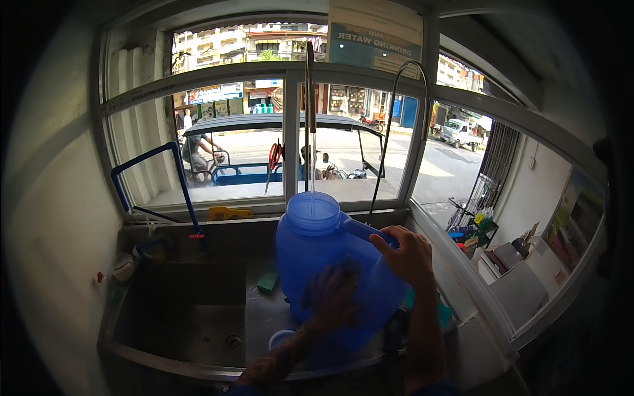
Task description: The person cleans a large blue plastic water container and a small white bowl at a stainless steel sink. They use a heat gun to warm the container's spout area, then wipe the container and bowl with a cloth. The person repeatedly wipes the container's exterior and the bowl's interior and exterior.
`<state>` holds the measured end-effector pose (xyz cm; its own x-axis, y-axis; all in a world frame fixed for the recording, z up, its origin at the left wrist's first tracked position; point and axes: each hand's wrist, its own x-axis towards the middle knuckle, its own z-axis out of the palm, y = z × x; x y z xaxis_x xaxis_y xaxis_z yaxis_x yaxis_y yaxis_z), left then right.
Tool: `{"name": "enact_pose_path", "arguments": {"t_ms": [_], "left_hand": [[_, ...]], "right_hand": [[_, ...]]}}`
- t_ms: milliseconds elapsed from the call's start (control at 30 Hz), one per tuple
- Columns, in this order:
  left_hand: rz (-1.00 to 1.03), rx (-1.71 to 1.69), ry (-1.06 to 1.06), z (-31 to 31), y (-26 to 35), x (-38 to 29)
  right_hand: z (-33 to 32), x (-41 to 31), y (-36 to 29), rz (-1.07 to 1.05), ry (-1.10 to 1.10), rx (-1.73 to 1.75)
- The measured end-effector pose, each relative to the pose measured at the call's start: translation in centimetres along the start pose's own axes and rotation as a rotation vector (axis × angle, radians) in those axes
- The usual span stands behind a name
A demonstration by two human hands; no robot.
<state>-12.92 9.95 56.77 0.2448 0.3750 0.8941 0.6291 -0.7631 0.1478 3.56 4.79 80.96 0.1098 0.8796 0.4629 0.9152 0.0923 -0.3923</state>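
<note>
A large blue plastic water jug (317, 257) with a wide neck stands on the stainless steel counter (265, 317). Water runs from a gooseneck faucet (310, 99) down into its uncapped mouth. My right hand (408, 255) grips the jug's handle (366, 231) near its outer end. My left hand (334, 297), blurred, is against the jug's side, with a dark cloth or pad (350, 267) between hand and jug. Below the jug's left side lies a green sponge or block (268, 281). A light blue round cap (281, 339) is partly behind my left forearm.
To the left is a steel sink basin (198, 317) with a blue pipe (181, 183) over it. A yellow plastic tool (229, 213) rests on the back ledge. A second curved faucet (394, 104) rises at right. Windows in front show a street, vehicles and a cyclist.
</note>
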Motion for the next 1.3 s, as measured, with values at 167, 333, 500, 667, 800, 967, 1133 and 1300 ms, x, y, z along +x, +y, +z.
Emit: {"name": "enact_pose_path", "arguments": {"t_ms": [167, 333, 500, 667, 800, 967, 1133, 1300], "left_hand": [[-0.704, -0.234, 0.393, 4.1, 1.0, -6.6], [-0.357, -0.105, 0.310, 3.3, 2.2, -4.1], [-0.468, -0.047, 0.417, -3.2, -5.1, 8.0], [-0.791, -0.727, 0.000, -6.8, -13.5, 15.3], [-0.653, -0.900, -0.297, -6.2, -16.8, 19.3], [-0.879, -1.665, -0.469, -3.8, -18.3, 19.4], [-0.961, -1.614, -0.453, 3.9, -18.6, 13.0], [-0.967, -1.289, -0.558, 10.9, -21.5, 9.0]], "right_hand": [[0.3, -0.4, -0.5, -0.005, 0.054, -0.020], [0.5, -0.2, -0.2, -0.046, 0.098, -0.039], [0.6, 0.0, 0.1, -0.043, 0.084, -0.043], [0.5, 0.0, 0.0, -0.025, 0.083, -0.003], [0.5, 0.2, 0.0, 0.004, 0.092, -0.053], [0.5, 0.0, -0.2, 0.020, 0.097, 0.035], [0.4, -0.4, -0.2, -0.028, 0.122, -0.017], [0.0, 0.0, -0.3, -0.065, 0.084, 0.013]]}}
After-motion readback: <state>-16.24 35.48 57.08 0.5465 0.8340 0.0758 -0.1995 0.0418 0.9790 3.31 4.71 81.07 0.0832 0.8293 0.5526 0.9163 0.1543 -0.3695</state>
